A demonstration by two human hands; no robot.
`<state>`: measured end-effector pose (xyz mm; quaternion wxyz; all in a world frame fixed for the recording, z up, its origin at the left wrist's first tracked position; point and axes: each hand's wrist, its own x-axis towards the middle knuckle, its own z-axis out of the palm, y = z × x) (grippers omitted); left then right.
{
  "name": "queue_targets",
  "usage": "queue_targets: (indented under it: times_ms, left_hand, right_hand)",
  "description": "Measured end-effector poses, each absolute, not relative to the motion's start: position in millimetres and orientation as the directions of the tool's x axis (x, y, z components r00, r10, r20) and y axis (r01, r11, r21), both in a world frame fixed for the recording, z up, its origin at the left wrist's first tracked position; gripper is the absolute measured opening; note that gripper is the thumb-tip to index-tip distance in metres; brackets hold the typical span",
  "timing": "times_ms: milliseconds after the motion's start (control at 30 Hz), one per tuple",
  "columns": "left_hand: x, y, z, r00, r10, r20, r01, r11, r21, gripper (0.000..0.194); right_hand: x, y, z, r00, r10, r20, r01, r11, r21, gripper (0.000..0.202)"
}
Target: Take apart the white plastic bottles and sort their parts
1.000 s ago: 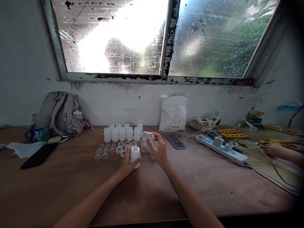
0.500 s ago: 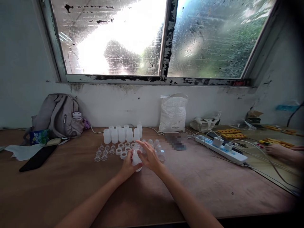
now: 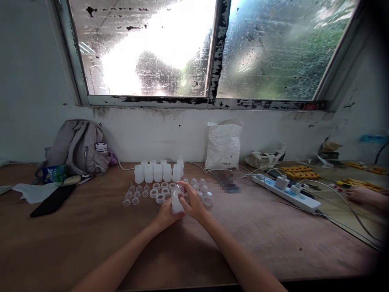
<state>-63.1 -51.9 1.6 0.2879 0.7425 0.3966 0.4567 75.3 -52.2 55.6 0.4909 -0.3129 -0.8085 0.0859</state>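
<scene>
Both hands are on one milky white baby bottle (image 3: pixel 177 204) in front of me. My left hand (image 3: pixel 166 211) wraps round its body from the left and below. My right hand (image 3: pixel 192 201) closes round its upper part from the right, and its fingers hide much of the top. Just behind lie several white collar rings (image 3: pixel 160 198). Clear teats (image 3: pixel 135 200) stand in rows to the left of the rings. Clear caps (image 3: pixel 208 198) are grouped beyond my right hand. At the back, more white bottles (image 3: pixel 157 173) stand upright in rows.
A grey backpack (image 3: pixel 79 148) and a black flat case (image 3: pixel 52 201) are on the left. A white plastic bag (image 3: pixel 224 145) leans on the wall. On the right lie a power strip (image 3: pixel 285 194) with cables and yellow parts (image 3: pixel 300 172), near another person's hand (image 3: pixel 361 194).
The fingers of my right hand have come down and curled round the bottle's top, where they were stretched out before. The bottle sits slightly higher, and the view has shifted a little.
</scene>
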Motion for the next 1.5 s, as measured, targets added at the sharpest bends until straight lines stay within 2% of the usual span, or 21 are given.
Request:
queue_targets:
  times_ms: [133, 200, 300, 400, 467, 567, 767, 1067, 1300, 1500]
  left_hand:
    - [-65.5, -49.4, 4.2, 0.238, 0.857, 0.458, 0.324, -0.514, 0.794, 0.04]
    - [-68.5, -48.8, 8.8, 0.167, 0.857, 0.487, 0.28, -0.514, 0.81, 0.046]
    - [-75.4, -49.5, 19.0, 0.018, 0.838, 0.546, 0.187, -0.539, 0.821, 0.054]
    - [-84.9, -49.7, 27.7, -0.117, 0.801, 0.587, 0.136, -0.572, 0.809, 0.039]
    - [-91.6, -48.3, 30.7, -0.18, 0.806, 0.563, 0.126, -0.549, 0.826, 0.023]
    - [-98.9, -45.8, 31.7, -0.206, 0.843, 0.497, 0.117, -0.483, 0.868, 0.018]
    - [-92.9, -55.0, 33.5, -0.11, 0.852, 0.511, 0.184, -0.488, 0.853, 0.024]
    - [-86.2, -66.3, 37.9, -0.128, 0.848, 0.514, 0.189, -0.488, 0.852, 0.024]
    - [-82.3, -75.3, 37.1, -0.181, 0.793, 0.583, 0.213, -0.547, 0.81, 0.025]
    - [-78.5, -88.4, 44.8, -0.191, 0.734, 0.652, 0.233, -0.612, 0.756, 0.022]
  right_hand:
    - [77.9, -50.9, 49.9, -0.185, 0.628, 0.756, 0.384, 0.755, -0.532, 0.031]
    - [82.4, -47.2, 51.0, -0.096, 0.663, 0.743, 0.358, 0.719, -0.595, 0.03]
    - [91.7, -37.6, 55.3, -0.051, 0.777, 0.628, 0.268, 0.616, -0.741, 0.024]
    - [97.1, -29.7, 57.4, -0.221, 0.901, 0.375, 0.06, 0.396, -0.916, 0.018]
    - [95.6, -28.9, 57.2, -0.381, 0.902, 0.205, -0.063, 0.196, -0.979, 0.02]
    - [88.2, -33.6, 57.0, -0.492, 0.867, 0.076, -0.173, -0.011, -0.985, 0.024]
    - [79.0, -41.9, 57.9, -0.495, 0.865, -0.083, -0.24, -0.228, -0.944, 0.041]
    - [78.9, -44.3, 63.7, -0.526, 0.85, -0.045, -0.334, -0.255, -0.907, 0.052]
    - [69.5, -57.9, 67.0, -0.453, 0.891, 0.027, -0.305, -0.127, -0.944, 0.053]
    - [70.1, -66.6, 71.6, -0.469, 0.876, 0.11, -0.304, -0.043, -0.952, 0.053]
